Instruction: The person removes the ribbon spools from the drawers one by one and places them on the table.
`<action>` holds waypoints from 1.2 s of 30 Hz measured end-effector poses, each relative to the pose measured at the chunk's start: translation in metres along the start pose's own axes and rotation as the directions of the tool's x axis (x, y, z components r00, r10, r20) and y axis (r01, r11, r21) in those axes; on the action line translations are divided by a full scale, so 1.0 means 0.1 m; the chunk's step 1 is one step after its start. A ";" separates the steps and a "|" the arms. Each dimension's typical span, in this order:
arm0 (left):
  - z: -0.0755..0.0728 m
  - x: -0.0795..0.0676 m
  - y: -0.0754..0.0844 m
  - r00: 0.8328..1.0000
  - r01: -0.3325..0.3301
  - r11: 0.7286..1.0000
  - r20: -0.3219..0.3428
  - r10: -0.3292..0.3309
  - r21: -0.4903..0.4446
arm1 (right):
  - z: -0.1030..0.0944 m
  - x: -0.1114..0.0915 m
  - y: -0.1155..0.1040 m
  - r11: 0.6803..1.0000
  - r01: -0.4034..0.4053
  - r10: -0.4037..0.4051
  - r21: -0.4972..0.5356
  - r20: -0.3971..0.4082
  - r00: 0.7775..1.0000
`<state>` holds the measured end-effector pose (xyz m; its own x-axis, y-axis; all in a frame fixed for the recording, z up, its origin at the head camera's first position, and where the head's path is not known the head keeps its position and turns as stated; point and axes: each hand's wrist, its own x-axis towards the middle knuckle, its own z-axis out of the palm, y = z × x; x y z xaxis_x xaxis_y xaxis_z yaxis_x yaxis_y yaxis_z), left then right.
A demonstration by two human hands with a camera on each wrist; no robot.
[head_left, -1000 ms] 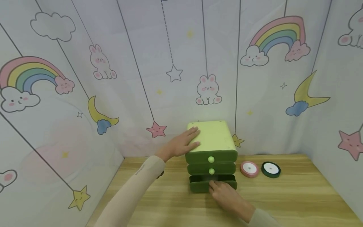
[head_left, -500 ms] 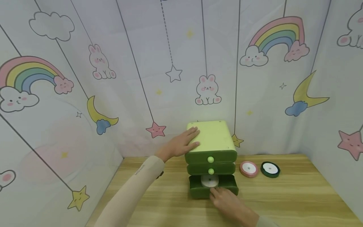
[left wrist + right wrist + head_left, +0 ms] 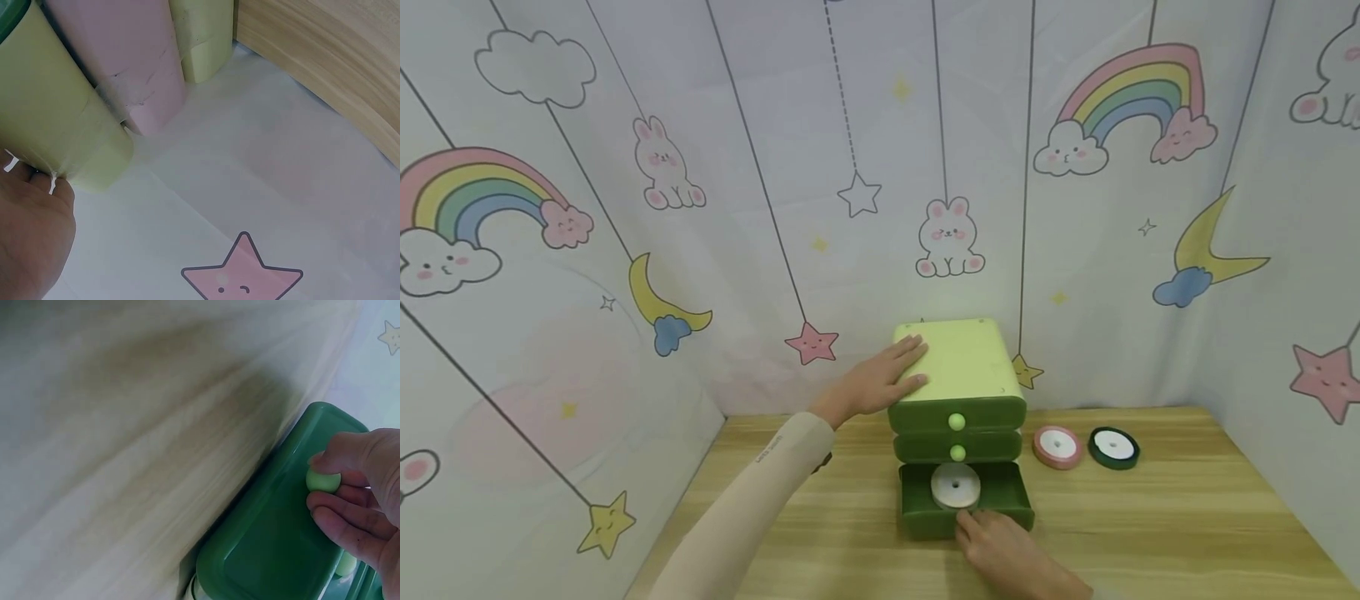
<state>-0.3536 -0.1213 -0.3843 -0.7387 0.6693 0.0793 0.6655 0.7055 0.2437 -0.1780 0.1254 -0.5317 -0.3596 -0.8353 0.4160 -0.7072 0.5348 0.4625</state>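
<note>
A small drawer cabinet (image 3: 966, 358) has a pale yellow top and green drawer fronts. My left hand (image 3: 876, 383) rests on the left of that top, fingers extended. In the left wrist view the same hand lies against a yellow section of the cabinet, beside a pink one. The bottom drawer (image 3: 925, 527) is pulled out, and a white ribbon roll (image 3: 956, 500) lies flat inside. Low at its front is my right hand (image 3: 1003, 550). In the right wrist view its thumb and fingers pinch the drawer's light green round knob (image 3: 324, 481).
Right of the cabinet, a pink ribbon roll (image 3: 1057, 460) and a dark green ribbon roll (image 3: 1114, 460) lie on the wooden table (image 3: 1210, 517). The two upper drawers are closed. A printed cloth backdrop (image 3: 745, 250) surrounds the table at the back and sides.
My right hand has drawn the bottom drawer out toward me by its knob, bringing the white ribbon roll into sight. The left hand has stayed on the cabinet top.
</note>
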 end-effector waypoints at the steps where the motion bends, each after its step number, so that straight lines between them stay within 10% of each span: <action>1: 0.00 0.00 0.00 1.000 0.000 1.000 0.002 0.000 0.000 | -0.01 0.00 -0.01 1.000 0.001 -0.001 0.006 0.003 1.000; 21: 0.00 0.00 -0.01 1.000 -0.010 1.000 -0.005 0.010 -0.011 | -0.06 -0.08 -0.12 0.997 0.048 -0.056 -0.058 -0.136 0.989; 36: 0.01 0.01 0.00 1.000 -0.004 1.000 -0.014 0.004 -0.003 | -0.11 -0.14 -0.22 0.999 0.045 -0.045 0.004 -0.050 0.998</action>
<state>-0.3547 -0.1204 -0.3855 -0.7375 0.6688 0.0935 0.6680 0.7022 0.2464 -0.1509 0.1268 -0.5386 -0.2963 -0.8510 0.4335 -0.7254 0.4958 0.4775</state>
